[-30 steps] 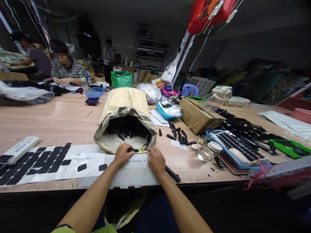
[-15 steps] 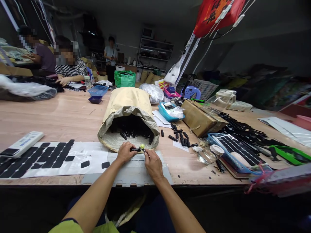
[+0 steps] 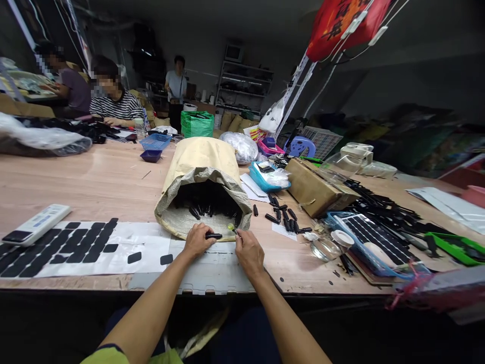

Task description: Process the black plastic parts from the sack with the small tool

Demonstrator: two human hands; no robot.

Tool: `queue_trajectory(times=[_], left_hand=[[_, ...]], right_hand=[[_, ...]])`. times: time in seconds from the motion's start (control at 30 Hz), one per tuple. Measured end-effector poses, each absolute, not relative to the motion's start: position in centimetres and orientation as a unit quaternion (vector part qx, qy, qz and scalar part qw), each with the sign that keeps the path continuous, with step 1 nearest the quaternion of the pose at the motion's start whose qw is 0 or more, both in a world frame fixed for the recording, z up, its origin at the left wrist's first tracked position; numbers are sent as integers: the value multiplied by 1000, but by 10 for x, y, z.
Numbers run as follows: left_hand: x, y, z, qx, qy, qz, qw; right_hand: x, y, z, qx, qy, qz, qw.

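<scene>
My left hand [image 3: 196, 240] is curled narrow, thumb and fingers pinching a short black plastic tube [image 3: 214, 236] that lies level, its free end pointing toward my right hand [image 3: 249, 254]. That hand is closed to a pinch too, holding a small yellow-green tipped piece [image 3: 231, 227] just beside the tube's end; I cannot tell whether they touch. Both hands sit over a pale grey sheet [image 3: 212, 268] on the wooden table [image 3: 94, 187], at the mouth of a tan woven sack [image 3: 197, 156] that lies on its side.

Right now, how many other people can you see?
3: person in purple seated far left, person in stripes beside, person standing at the back; more may be hidden.
</scene>
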State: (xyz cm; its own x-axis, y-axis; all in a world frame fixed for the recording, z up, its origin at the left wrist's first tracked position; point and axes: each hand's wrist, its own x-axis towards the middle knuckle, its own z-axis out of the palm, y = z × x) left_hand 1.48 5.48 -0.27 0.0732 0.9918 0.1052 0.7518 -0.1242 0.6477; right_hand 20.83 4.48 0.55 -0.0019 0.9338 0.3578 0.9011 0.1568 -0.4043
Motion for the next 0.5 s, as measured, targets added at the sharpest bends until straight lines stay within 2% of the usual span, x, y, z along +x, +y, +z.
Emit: queue_trajectory(times=[0.13, 0.3, 0.43, 0.5], left_hand=[[14, 57, 0, 701, 623, 264, 227], [13, 46, 12, 702, 596, 304, 243], [15, -28, 18, 733, 510, 360, 271], [14, -80, 9, 774, 443, 314, 326]], right_hand=[[223, 51, -7, -666, -717, -33, 205], [220, 48, -14, -662, -724, -68, 183], [218, 49, -13, -665, -722, -69, 178], [218, 49, -12, -669, -720, -68, 172]])
